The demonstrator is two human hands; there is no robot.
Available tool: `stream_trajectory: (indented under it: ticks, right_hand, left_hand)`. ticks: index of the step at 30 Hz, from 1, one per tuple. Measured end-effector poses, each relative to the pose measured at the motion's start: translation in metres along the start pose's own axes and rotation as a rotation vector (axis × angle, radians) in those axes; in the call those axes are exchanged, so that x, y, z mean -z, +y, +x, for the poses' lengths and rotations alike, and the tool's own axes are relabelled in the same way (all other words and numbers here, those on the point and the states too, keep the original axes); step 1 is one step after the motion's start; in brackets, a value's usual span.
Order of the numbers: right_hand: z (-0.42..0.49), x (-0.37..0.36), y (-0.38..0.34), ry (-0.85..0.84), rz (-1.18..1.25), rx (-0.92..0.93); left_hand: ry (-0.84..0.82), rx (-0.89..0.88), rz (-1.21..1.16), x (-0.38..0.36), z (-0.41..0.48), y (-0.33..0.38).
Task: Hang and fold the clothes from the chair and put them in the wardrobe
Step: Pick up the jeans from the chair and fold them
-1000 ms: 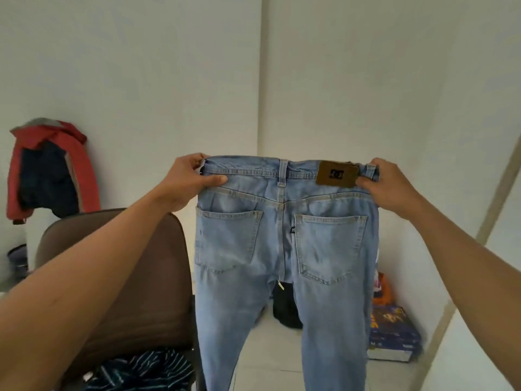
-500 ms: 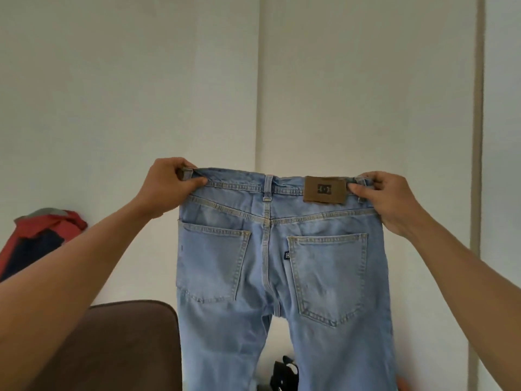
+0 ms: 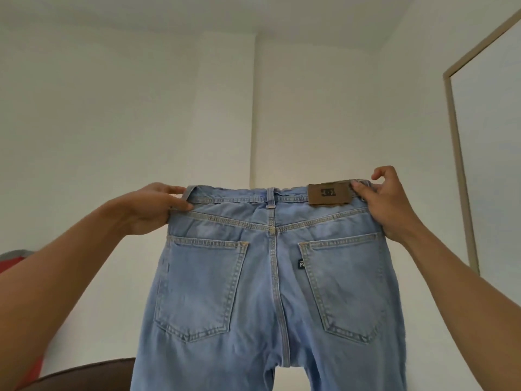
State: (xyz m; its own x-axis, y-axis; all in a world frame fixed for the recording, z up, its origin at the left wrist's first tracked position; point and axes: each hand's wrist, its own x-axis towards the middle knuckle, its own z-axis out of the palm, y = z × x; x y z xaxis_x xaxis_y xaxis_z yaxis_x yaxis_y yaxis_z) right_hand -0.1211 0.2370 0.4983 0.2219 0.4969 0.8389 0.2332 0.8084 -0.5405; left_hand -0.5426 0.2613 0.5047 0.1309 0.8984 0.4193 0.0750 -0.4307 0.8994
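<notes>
A pair of light blue jeans [image 3: 270, 292] hangs spread in front of me, back side facing me, with two back pockets and a brown patch on the waistband. My left hand [image 3: 153, 208] pinches the left end of the waistband between thumb and fingers. My right hand [image 3: 386, 201] grips the right end beside the patch, with two fingers lifted off. The legs run out of view at the bottom. The top of the brown chair [image 3: 84, 375] shows at the bottom left, behind the jeans.
A red jacket [image 3: 14, 263] hangs on the white wall at the far left, mostly behind my left forearm. A beige frame edge [image 3: 458, 153] stands along the wall on the right. White walls meet in a corner straight ahead.
The view has tilted upward: chair, floor and boxes dropped out of sight. The jeans stay stretched between both hands, closer to me. Two fingers of my right hand have lifted off the waistband.
</notes>
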Motion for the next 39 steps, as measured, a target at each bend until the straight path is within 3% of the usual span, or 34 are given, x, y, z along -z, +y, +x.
stream_trajectory:
  ticks: [3, 9, 15, 18, 21, 23, 28, 34, 39]
  right_hand:
    - [-0.003, -0.002, -0.005, -0.012, 0.078, 0.036]
    - [-0.001, -0.003, -0.018, -0.114, -0.021, 0.09]
    - [-0.011, 0.006, -0.015, -0.233, -0.009, -0.056]
    - [-0.011, 0.011, -0.013, -0.283, -0.074, -0.15]
    - [-0.008, 0.012, -0.007, -0.162, -0.321, -0.084]
    - [-0.008, 0.008, -0.001, -0.101, -0.349, -0.048]
    - [0.0, -0.028, 0.032, -0.252, -0.674, -0.167]
    - [0.005, -0.088, 0.027, -0.228, -0.466, -0.255]
    - [-0.001, -0.116, -0.001, -0.316, -0.369, -0.16]
  left_hand:
    - [0.139, -0.084, 0.093, 0.004, 0.007, -0.006]
    - [0.223, -0.253, 0.387, 0.008, 0.018, -0.004]
    - [0.28, -0.44, 0.306, -0.002, 0.023, -0.016]
    - [0.266, -0.442, 0.28, -0.004, 0.025, -0.018]
    - [0.179, -0.43, 0.246, -0.005, 0.025, -0.017]
    - [0.123, -0.394, 0.251, -0.004, 0.029, -0.019]
    - [0.127, -0.215, 0.496, -0.036, 0.047, -0.022]
    - [0.044, -0.235, 0.411, -0.099, 0.057, -0.006]
    - [-0.043, -0.223, 0.199, -0.134, 0.049, 0.021]
